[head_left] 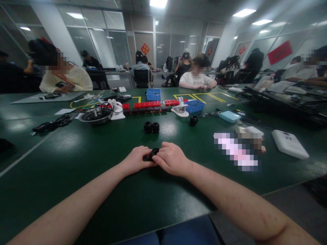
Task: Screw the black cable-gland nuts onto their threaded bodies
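Note:
Between my two hands is a small black round part [154, 153] with a ring-like opening, held low over the green table [76, 160]. My left hand [136, 160] closes on its left side, thumb below and fingers above. The fingers of my right hand [172, 158] curl over its right side, the thumb pressed along its lower edge. Both hands cover much of the part, so its exact kind is unclear. Farther out, a pair of glossy black round parts [151, 127] stand side by side. A similar black part [193, 120] stands to their right.
Red power strips [147, 104], a blue basket [194, 106] and a white clamp stand [180, 108] line the middle. A metal bowl [95, 117] with cables is at left. A white box [290, 144] and a light-blue case [229, 116] lie right. Other people sit across the table.

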Demonstrator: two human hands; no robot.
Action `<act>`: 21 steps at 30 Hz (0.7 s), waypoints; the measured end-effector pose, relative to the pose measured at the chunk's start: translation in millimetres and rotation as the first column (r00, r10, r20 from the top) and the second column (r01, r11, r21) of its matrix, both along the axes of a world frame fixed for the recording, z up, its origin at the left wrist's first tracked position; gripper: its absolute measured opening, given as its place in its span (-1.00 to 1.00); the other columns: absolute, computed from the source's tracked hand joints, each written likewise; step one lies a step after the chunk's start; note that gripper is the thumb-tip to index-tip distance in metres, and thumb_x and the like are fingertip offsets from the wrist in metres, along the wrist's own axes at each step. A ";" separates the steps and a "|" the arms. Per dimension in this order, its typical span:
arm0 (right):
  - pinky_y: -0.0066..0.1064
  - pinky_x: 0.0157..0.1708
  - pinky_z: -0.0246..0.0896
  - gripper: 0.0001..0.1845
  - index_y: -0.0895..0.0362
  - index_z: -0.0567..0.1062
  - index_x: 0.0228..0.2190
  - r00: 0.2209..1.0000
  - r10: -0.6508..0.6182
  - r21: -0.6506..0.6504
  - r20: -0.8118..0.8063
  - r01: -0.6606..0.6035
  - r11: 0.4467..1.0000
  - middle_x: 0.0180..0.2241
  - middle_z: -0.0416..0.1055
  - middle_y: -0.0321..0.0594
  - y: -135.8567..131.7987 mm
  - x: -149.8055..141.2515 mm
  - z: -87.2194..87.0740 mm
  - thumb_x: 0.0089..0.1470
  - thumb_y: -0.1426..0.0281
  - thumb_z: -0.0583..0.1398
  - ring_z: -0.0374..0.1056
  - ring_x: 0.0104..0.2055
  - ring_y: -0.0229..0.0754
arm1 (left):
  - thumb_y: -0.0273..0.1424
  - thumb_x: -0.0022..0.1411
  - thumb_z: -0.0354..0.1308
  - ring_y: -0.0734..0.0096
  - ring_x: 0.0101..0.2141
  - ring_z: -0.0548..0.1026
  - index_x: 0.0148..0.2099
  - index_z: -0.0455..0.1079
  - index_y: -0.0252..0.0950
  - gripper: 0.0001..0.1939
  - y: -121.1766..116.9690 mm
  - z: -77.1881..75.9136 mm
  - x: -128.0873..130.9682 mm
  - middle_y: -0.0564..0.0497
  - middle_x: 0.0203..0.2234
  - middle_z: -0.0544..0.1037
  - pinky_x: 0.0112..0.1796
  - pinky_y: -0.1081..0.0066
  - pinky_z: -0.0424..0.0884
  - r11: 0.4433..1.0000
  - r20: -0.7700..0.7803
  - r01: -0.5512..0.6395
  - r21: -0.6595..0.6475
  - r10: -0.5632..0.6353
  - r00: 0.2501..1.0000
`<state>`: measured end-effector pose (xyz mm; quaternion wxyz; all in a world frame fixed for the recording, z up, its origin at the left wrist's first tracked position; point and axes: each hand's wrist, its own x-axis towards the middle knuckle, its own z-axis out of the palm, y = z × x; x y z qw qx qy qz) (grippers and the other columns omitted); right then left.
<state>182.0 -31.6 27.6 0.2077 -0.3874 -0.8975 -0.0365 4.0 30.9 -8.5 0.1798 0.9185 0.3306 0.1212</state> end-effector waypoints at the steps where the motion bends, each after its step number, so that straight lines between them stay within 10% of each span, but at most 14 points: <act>1: -0.37 -0.42 -0.04 -0.52 0.17 0.45 -0.60 1.000 -0.023 -0.022 -0.005 0.023 0.999 -0.59 0.37 -0.24 2.8 2.6 -0.2 0.19 0.32 -0.10 0.05 -0.54 -0.26 | -0.10 0.06 0.09 0.36 -0.43 0.30 -0.42 0.31 -0.28 -0.68 -0.2 0.5 0.0 0.08 -0.51 0.36 -0.40 0.41 0.16 1.000 -0.001 -0.003 -0.006 0.003 1.000; 10: -0.36 -0.24 0.03 -0.61 0.23 0.41 -0.14 0.978 -0.196 -0.104 -0.077 0.187 0.977 -0.22 0.43 -0.14 27.2 13.4 -11.8 0.20 0.28 -0.08 0.23 -0.24 -0.19 | -0.04 0.04 0.10 0.35 -0.40 0.31 -0.35 0.34 -0.28 -0.62 -1.0 1.6 0.2 0.07 -0.48 0.36 -0.37 0.41 0.16 1.000 -0.027 0.003 0.014 -0.003 1.000; 21: -0.30 -0.19 0.06 -0.63 0.25 0.40 -0.15 0.970 -0.197 -0.100 -0.139 0.184 0.978 -0.25 0.42 -0.11 10.0 1.2 -5.0 0.16 0.27 -0.02 0.20 -0.23 -0.15 | -0.08 0.02 0.15 0.36 -0.41 0.32 -0.35 0.35 -0.27 -0.66 -2.7 0.5 1.3 0.08 -0.49 0.37 -0.39 0.41 0.16 0.999 0.003 -0.015 0.032 0.015 1.000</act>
